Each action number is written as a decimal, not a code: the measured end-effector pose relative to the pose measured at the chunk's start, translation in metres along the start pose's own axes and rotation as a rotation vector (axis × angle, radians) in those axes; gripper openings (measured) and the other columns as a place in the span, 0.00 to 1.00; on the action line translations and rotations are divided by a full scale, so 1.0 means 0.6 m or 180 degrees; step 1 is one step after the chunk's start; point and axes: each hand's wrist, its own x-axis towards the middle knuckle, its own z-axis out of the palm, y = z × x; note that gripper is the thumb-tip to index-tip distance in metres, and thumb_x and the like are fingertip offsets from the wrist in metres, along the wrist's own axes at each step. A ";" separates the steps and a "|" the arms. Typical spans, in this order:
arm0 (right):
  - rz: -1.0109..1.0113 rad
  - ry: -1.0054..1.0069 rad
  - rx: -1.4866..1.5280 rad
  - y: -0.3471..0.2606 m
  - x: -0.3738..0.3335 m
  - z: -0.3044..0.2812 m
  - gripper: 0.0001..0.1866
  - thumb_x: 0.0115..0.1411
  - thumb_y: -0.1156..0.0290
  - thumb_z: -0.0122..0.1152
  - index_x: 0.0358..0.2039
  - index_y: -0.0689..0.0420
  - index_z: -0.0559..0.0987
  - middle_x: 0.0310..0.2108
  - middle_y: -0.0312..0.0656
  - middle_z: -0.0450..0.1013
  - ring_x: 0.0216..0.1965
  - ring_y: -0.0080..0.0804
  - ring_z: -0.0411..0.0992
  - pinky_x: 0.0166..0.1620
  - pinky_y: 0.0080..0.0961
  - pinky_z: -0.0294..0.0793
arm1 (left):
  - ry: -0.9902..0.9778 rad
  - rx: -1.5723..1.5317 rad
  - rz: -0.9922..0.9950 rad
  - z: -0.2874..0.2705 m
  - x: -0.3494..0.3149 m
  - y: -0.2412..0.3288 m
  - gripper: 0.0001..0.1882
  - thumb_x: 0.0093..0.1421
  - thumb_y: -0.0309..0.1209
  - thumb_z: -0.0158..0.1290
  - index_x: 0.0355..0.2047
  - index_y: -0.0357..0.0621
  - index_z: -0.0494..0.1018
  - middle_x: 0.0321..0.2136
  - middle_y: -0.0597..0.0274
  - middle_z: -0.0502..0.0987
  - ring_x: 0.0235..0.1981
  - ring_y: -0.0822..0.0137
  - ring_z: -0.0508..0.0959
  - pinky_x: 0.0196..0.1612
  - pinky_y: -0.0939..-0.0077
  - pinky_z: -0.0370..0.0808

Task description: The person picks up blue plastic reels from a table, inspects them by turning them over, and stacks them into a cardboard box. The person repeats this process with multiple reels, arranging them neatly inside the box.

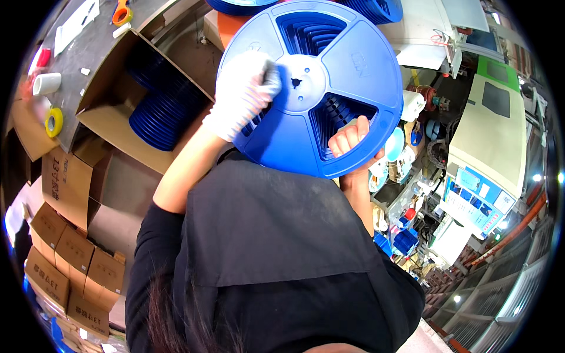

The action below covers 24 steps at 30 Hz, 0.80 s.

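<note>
A stack of large blue plastic reels (359, 56) is in front of my chest, its round face toward me. Through the windows in the top flange, the edges of several more reels show beneath. My right hand (350, 141), bare, grips the lower right rim, with its fingers through a window. In a white striped glove, my left hand (247, 91) is closed in a fist over the left side of the top flange, beside the hub. Whatever is inside that fist is hidden.
Left of me, an open cardboard box (126, 126) contains more blue reels (159, 120). A grey table (73, 70) bears yellow tape (53, 122), a white roll (47, 83) and an orange tape dispenser (122, 13). Cardboard cartons (73, 253) stand lower left. A cream-and-green machine (488, 129) is at right.
</note>
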 end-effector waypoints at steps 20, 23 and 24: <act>-0.0557 0.0549 0.0182 -0.027 0.002 -0.028 0.22 0.49 0.55 0.68 0.31 0.49 0.63 0.19 0.28 0.54 0.22 0.23 0.53 0.30 0.26 0.53 | 0.0082 -0.0523 -0.0912 -0.010 -0.049 -0.088 0.23 0.58 0.31 0.57 0.55 0.47 0.70 0.40 0.55 0.77 0.40 0.58 0.78 0.45 0.67 0.75; -0.0425 0.0631 0.0061 -0.016 0.027 -0.015 0.20 0.50 0.57 0.67 0.34 0.52 0.67 0.20 0.29 0.56 0.24 0.24 0.56 0.33 0.26 0.57 | -0.0613 -0.0881 -0.0980 0.003 -0.043 -0.056 0.24 0.62 0.42 0.52 0.54 0.43 0.69 0.47 0.50 0.76 0.47 0.55 0.78 0.50 0.65 0.74; -0.0370 0.0837 -0.0117 -0.006 0.033 0.000 0.20 0.50 0.57 0.68 0.34 0.52 0.67 0.21 0.30 0.56 0.24 0.24 0.55 0.33 0.26 0.57 | -0.0934 -0.0901 -0.1224 0.003 -0.034 -0.024 0.29 0.61 0.47 0.52 0.57 0.41 0.66 0.51 0.46 0.73 0.51 0.53 0.75 0.54 0.65 0.71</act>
